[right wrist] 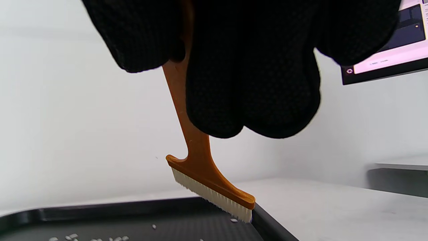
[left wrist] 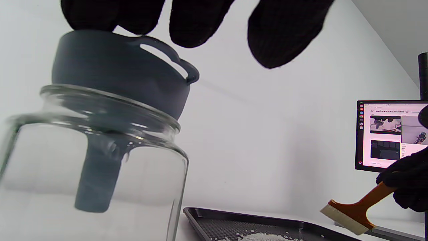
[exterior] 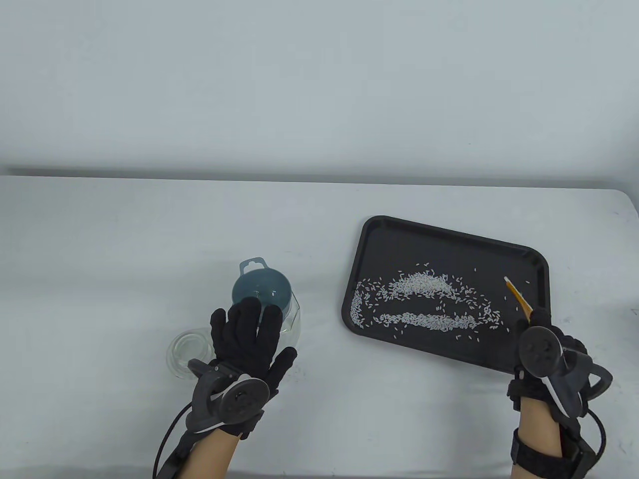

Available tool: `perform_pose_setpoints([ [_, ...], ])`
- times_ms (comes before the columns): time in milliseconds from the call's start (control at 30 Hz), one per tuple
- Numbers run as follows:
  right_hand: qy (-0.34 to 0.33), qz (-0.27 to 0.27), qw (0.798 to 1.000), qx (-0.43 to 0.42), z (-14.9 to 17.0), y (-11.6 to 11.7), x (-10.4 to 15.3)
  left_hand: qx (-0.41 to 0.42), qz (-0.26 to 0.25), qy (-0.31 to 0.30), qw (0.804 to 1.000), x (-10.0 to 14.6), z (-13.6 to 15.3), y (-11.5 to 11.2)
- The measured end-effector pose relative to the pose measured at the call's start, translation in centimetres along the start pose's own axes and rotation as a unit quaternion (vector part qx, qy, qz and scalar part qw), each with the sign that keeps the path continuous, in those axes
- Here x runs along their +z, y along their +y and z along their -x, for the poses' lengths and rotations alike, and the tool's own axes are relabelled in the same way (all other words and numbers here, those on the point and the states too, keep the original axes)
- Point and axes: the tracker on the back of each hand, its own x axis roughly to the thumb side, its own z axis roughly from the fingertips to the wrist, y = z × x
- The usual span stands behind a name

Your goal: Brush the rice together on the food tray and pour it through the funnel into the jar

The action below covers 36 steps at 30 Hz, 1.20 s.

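A black food tray (exterior: 424, 244) lies at the right with rice (exterior: 424, 299) swept into two loose rows and scattered grains around them. My right hand (exterior: 541, 347) grips the handle of an orange brush (exterior: 519, 299), whose white bristles (right wrist: 214, 197) hover just above the tray's right end near its rim (right wrist: 267, 221). At the left, a grey-blue funnel (exterior: 262, 289) sits in the mouth of a clear glass jar (left wrist: 100, 160). My left hand (exterior: 249, 329) lies over them with straight fingers (left wrist: 197, 20), whose tips touch the funnel's top edge.
A clear glass lid (exterior: 185, 352) lies on the table left of the jar. A lit monitor (left wrist: 388, 134) stands off to the right behind the table. The white tabletop ends at a wall behind.
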Motion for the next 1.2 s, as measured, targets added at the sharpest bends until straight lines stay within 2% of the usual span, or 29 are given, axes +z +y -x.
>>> perform_pose_setpoints([
  [133,0.004,-0.056,0.996,0.070,-0.1,2.0,-0.7,0.001,-0.001,0.000,1.000,0.0,0.0,0.0],
  [233,-0.025,-0.079,0.995,0.053,-1.2,2.8,-0.7,0.003,-0.001,0.000,1.000,0.0,0.0,0.0],
  [367,-0.106,-0.051,0.992,0.050,-4.1,2.7,0.0,0.004,-0.002,0.002,1.000,0.1,0.2,0.1],
  [467,-0.187,-0.017,0.982,0.014,-6.7,1.7,0.9,0.003,-0.002,0.003,1.000,0.1,0.2,0.1],
  [533,-0.200,-0.004,0.980,0.002,-7.3,0.6,1.0,0.003,-0.002,0.003,1.000,0.1,0.2,0.1],
  [633,-0.161,0.025,0.986,-0.020,-6.3,-0.7,-0.2,0.005,-0.003,0.004,1.000,0.0,0.3,0.1],
  [733,-0.106,0.046,0.993,-0.019,-4.2,-0.5,-2.0,0.009,-0.005,0.006,1.000,0.0,0.3,0.2],
  [900,-0.034,0.013,0.999,0.039,-0.5,2.9,-5.2,0.011,-0.011,0.007,1.000,0.1,0.3,0.4],
  [967,-0.007,-0.009,0.999,0.034,0.8,4.6,-6.0,0.011,-0.011,0.007,1.000,0.1,0.3,0.4],
  [1067,-0.013,-0.039,0.999,0.023,1.3,6.3,-6.4,0.012,-0.010,0.007,1.000,0.1,0.4,0.3],
  [1200,-0.051,-0.072,0.993,0.080,0.0,7.6,-6.2,0.011,-0.007,0.007,1.000,0.0,0.4,0.3],
])
